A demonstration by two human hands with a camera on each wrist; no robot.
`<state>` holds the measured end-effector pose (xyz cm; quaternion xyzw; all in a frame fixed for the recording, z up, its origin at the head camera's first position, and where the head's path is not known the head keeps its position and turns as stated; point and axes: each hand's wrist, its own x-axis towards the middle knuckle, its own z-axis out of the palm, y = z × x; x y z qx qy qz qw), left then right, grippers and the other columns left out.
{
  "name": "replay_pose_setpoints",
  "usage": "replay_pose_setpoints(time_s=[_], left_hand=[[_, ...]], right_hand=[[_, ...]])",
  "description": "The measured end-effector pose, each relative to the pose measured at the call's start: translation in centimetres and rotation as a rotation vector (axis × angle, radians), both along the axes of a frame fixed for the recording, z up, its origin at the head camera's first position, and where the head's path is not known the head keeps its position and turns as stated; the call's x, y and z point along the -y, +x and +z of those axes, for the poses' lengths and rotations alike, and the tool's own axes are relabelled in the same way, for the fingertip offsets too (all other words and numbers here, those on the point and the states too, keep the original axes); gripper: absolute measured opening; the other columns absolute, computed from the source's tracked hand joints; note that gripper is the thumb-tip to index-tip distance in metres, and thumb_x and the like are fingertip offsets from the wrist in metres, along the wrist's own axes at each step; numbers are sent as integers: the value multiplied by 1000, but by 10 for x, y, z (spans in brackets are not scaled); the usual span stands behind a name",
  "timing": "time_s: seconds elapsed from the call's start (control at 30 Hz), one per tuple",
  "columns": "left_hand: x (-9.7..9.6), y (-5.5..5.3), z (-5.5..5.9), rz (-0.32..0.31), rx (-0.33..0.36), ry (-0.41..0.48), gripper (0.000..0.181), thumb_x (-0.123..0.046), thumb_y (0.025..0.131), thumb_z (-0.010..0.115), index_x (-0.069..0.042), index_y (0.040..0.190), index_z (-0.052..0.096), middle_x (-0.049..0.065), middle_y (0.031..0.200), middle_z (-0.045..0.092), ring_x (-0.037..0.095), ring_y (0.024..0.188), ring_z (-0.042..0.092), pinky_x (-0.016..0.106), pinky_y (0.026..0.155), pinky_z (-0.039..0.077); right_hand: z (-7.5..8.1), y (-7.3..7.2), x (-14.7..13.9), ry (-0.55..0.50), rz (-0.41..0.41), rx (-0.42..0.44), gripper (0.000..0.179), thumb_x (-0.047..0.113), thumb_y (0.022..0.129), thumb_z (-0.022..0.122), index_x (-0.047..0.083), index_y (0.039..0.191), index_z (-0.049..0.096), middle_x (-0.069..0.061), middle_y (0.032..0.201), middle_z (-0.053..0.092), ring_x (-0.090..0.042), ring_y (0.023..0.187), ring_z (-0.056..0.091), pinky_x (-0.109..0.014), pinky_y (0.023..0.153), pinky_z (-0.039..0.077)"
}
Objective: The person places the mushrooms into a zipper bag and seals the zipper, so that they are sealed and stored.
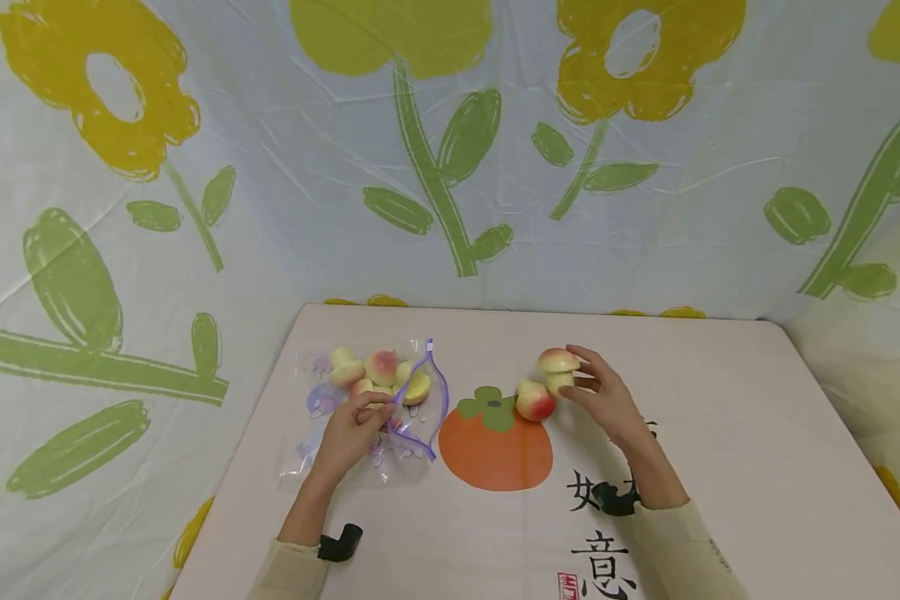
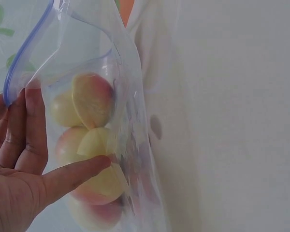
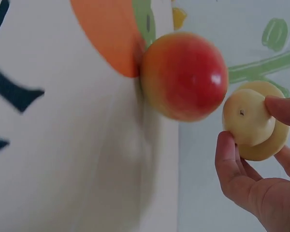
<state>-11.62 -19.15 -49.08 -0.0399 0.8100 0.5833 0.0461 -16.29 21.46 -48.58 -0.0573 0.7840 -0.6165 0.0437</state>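
Observation:
My right hand grips a toy mushroom with a red-and-yellow cap and a pale stem. In the right wrist view the underside of this mushroom faces the camera, with thumb and fingers round it. Close beside it a rounded red-and-yellow piece lies on the table. Over at the left, my left hand pinches the purple zip edge of a clear plastic bag, whose mouth gapes to the right. Several toy mushrooms show through the plastic; fingers partly cover some of them.
The pale table mat carries a printed orange persimmon and black characters. A flowered cloth hangs behind the table's far edge and along its sides. Each wrist wears a black strap.

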Motion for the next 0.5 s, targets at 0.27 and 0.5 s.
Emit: replay_pose_setpoints(time_s=[0.27,0.5], left_hand=[[2,1,-1,-16,-48,17,18,-21,97,69,-10,111,71,9,84,75,24,78,71,29,53,48],[2,2,-1,-26,-55,21,17,-24,97,69,-13,110,71,5,83,75,23,77,73,24,52,43]], right_hand=[[10,4,22,-10,66,-4,66,6,93,71,14,151,41,-21,143,46,-41,120,53,-33,88,51],[14,6,45,-47,135,-6,64,2,93,68,16,150,43,-20,142,47,-40,120,54,-41,88,52]])
